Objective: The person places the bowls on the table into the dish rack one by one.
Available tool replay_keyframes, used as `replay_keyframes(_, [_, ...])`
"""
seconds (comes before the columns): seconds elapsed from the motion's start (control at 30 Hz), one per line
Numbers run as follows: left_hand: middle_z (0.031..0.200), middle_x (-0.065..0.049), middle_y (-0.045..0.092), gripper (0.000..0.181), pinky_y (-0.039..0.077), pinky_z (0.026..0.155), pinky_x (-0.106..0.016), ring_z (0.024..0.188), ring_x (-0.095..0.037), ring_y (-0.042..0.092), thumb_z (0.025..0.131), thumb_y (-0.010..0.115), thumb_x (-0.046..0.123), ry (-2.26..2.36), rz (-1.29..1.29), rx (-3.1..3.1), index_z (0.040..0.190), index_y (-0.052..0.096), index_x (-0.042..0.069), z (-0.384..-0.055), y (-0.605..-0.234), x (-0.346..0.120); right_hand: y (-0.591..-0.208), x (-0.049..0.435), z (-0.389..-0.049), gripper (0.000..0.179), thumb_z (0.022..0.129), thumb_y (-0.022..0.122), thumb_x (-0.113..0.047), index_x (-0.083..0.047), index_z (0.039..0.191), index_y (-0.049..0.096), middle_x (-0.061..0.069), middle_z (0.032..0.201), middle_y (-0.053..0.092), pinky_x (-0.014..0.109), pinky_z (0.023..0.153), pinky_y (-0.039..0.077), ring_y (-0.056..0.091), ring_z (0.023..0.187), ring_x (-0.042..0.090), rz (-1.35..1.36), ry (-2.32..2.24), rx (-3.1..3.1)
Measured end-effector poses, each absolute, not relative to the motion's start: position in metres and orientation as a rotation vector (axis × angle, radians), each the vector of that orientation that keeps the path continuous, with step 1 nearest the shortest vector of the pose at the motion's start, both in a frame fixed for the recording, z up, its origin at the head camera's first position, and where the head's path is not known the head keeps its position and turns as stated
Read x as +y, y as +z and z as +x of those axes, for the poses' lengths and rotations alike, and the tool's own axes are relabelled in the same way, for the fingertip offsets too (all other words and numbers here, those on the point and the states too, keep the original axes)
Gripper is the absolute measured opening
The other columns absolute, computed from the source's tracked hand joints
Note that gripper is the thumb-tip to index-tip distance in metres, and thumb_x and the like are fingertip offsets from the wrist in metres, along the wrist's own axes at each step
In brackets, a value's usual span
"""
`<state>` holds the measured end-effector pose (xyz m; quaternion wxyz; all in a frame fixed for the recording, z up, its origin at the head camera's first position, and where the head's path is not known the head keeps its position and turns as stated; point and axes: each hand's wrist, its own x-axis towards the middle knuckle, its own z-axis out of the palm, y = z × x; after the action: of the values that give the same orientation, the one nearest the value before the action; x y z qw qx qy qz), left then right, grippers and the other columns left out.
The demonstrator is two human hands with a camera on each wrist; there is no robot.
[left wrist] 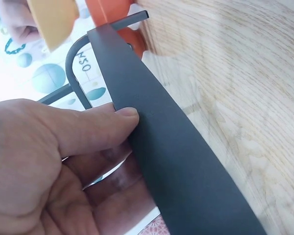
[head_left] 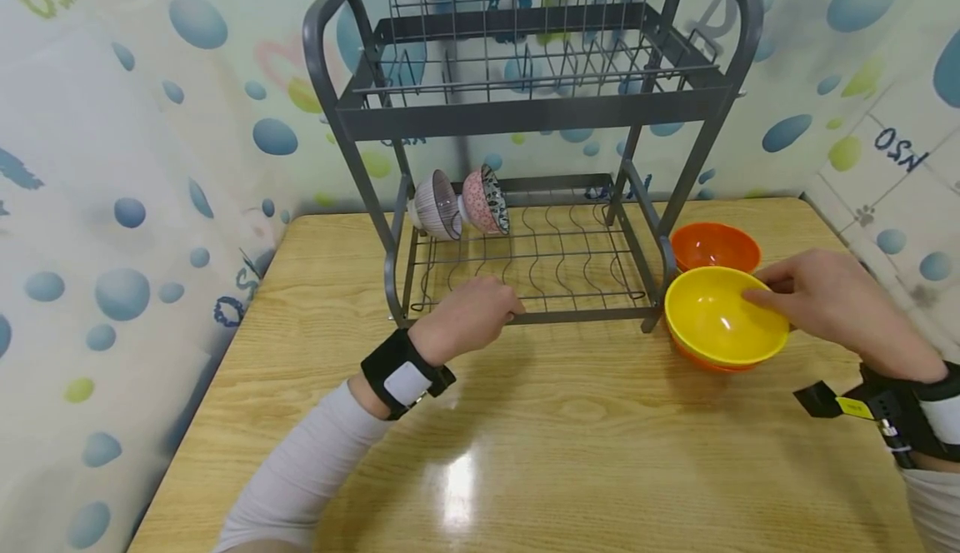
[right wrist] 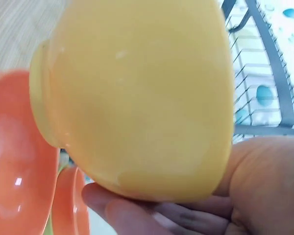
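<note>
My right hand (head_left: pixel 832 303) grips the yellow bowl (head_left: pixel 723 316) by its right rim, thumb inside and fingers along the outside. In the right wrist view the smooth side of the yellow bowl (right wrist: pixel 142 98) fills the middle, its foot close to an orange bowl (right wrist: pixel 19 152). My left hand (head_left: pixel 472 316) holds the front bar of the dark grey dish rack (head_left: pixel 585 316) at the lower tier. From the left wrist, the thumb presses on the flat bar (left wrist: pixel 161 132) with the fingers curled behind it.
A striped bowl (head_left: pixel 435 207) and a pink patterned bowl (head_left: pixel 480 203) lean on edge at the lower tier's left. Behind the yellow bowl sits another orange bowl (head_left: pixel 716 245). The rack's upper wire tier (head_left: pixel 525 70) stands over the wooden table (head_left: pixel 570 453), against a patterned wall covering.
</note>
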<state>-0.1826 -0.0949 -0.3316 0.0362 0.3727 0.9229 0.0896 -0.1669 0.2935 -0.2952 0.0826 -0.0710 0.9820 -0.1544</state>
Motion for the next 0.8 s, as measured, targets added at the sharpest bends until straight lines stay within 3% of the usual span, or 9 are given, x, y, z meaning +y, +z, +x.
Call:
replay_keyframes(0.17, [0.090, -0.005, 0.073, 0.021, 0.054, 0.073, -0.032, 0.083, -0.019, 0.067, 0.093, 0.056, 0.006, 0.292, 1.151, 2.838, 0.097, 0.076, 0.011, -0.182, -0.332, -0.096, -0.291, 0.276, -0.161, 0.035, 0.088, 0.066, -0.029, 0.004, 0.100, 0.071, 0.000, 0.064, 0.059, 0.025, 0.050, 0.036, 0.049, 0.060, 0.017, -0.270, -0.507, 2.913])
replay_keyframes(0.33, [0.091, -0.005, 0.072, 0.020, 0.053, 0.072, -0.030, 0.081, -0.017, 0.066, 0.094, 0.057, 0.011, 0.340, 1.101, 2.829, 0.104, 0.074, 0.010, -0.181, -0.332, -0.096, -0.294, 0.253, -0.160, 0.036, 0.086, 0.068, -0.029, 0.003, 0.103, 0.072, -0.002, 0.062, 0.061, 0.024, 0.049, 0.035, 0.049, 0.058, 0.017, -0.343, -0.556, 2.896])
replay_keyframes(0.47, [0.079, -0.002, 0.067, 0.016, 0.048, 0.063, -0.027, 0.069, -0.012, 0.060, 0.096, 0.055, 0.015, 0.421, 1.036, 2.890, 0.095, 0.070, 0.009, -0.179, -0.333, -0.093, -0.299, 0.236, -0.160, 0.035, 0.086, 0.069, -0.028, 0.001, 0.104, 0.073, -0.002, 0.062, 0.063, 0.024, 0.047, 0.036, 0.049, 0.055, 0.016, -0.392, -0.632, 2.863])
replay_keyframes(0.7, [0.071, 0.004, 0.059, 0.024, 0.041, 0.053, -0.019, 0.058, -0.005, 0.048, 0.099, 0.050, 0.025, 0.823, 1.055, 2.960, 0.096, 0.070, 0.012, -0.171, -0.336, -0.082, -0.307, 0.210, -0.159, 0.031, 0.086, 0.069, -0.026, -0.001, 0.103, 0.074, -0.002, 0.069, 0.069, 0.023, 0.052, 0.045, 0.053, 0.061, 0.014, -0.440, -0.746, 2.792])
replay_keyframes(0.8, [0.064, 0.002, 0.054, 0.030, 0.037, 0.049, -0.019, 0.052, -0.007, 0.044, 0.100, 0.047, 0.030, 0.946, 1.008, 2.863, 0.095, 0.069, 0.012, -0.164, -0.336, -0.079, -0.312, 0.200, -0.156, 0.030, 0.085, 0.069, -0.023, -0.001, 0.104, 0.073, -0.001, 0.071, 0.069, 0.023, 0.051, 0.044, 0.052, 0.059, 0.015, -0.461, -0.797, 2.753])
